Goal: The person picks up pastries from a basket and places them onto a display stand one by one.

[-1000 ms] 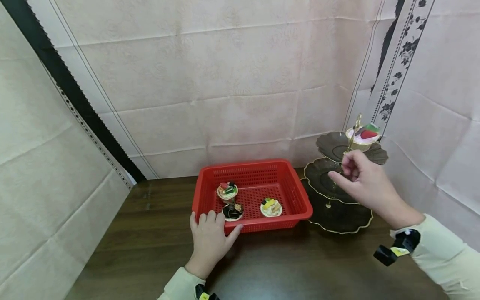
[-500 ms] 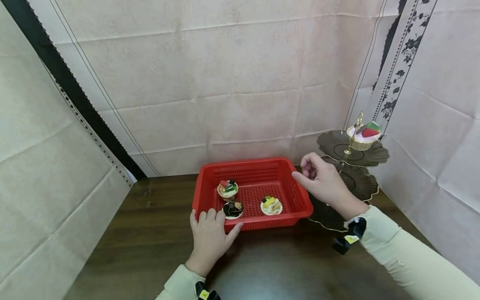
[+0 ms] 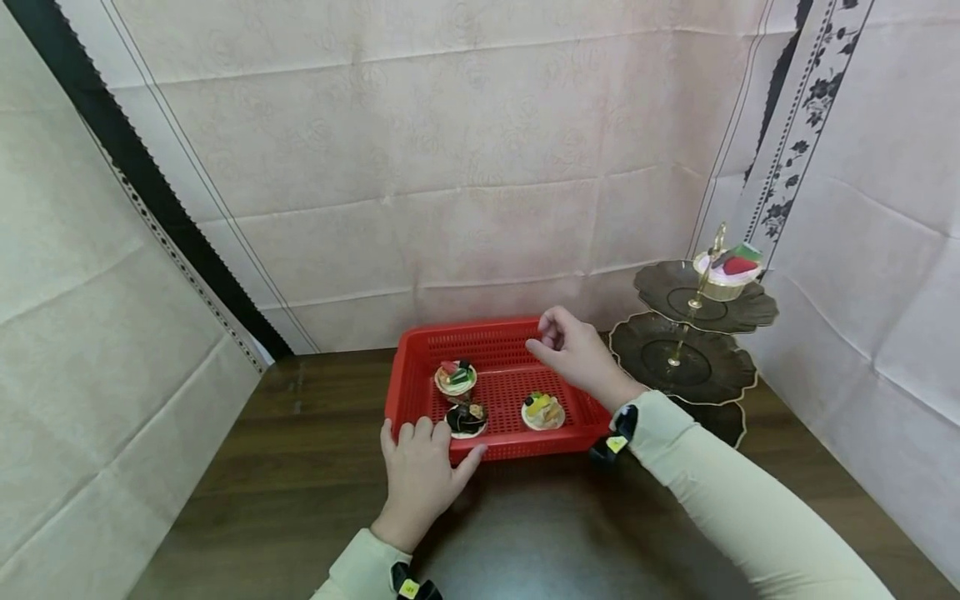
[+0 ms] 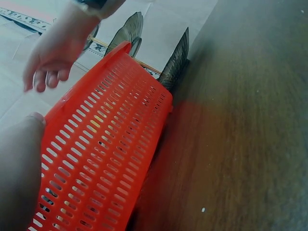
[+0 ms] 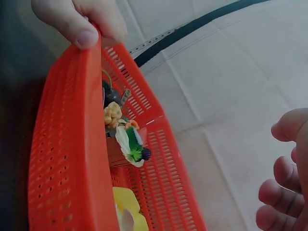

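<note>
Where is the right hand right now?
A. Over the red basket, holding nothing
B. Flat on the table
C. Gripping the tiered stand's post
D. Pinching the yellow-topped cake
A: the right hand hangs above the red basket, fingers loosely curled with nothing in them, short of the cakes.

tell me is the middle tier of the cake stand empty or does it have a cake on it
Empty. The middle tier shows only its bare dark surface; the one cupcake on the stand sits on the top tier.
</note>
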